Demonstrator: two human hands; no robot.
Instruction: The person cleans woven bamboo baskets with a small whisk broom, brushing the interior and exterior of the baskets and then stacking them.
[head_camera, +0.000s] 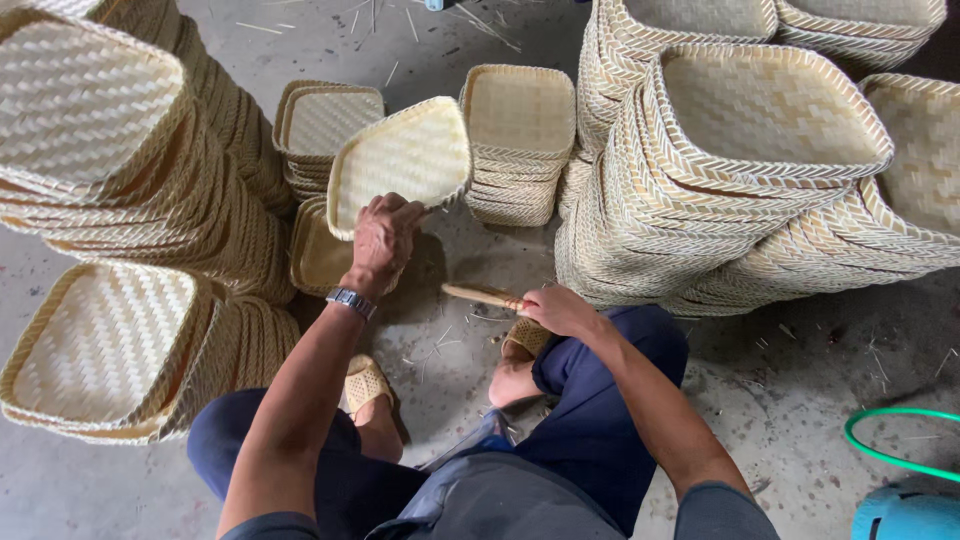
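1. The left hand (383, 240) gripped the lower edge of a woven tray (402, 160), fingers curled tight over its rim, holding it tilted on edge above the floor (780, 400).
2. The right hand (560, 310) was closed around a thin wooden stick (480, 294), which pointed from that hand toward the left hand.
3. Just under the left hand, another tray (315, 255) lay flat on the floor, partly hidden by the wrist.
4. Beyond the left hand stood two short piles of trays (325, 130), (518, 140), close on either side of the held tray.
5. Outward of the left hand, tall leaning stacks (120, 180) crowded the floor; outward of the right hand, more stacks (740, 180) rose just beside it.
6. A wristwatch (351, 302) sat on the left wrist.
7. Woven sandals (366, 382) showed below both hands.
8. A green hose (890, 440) curved well off from the right hand.
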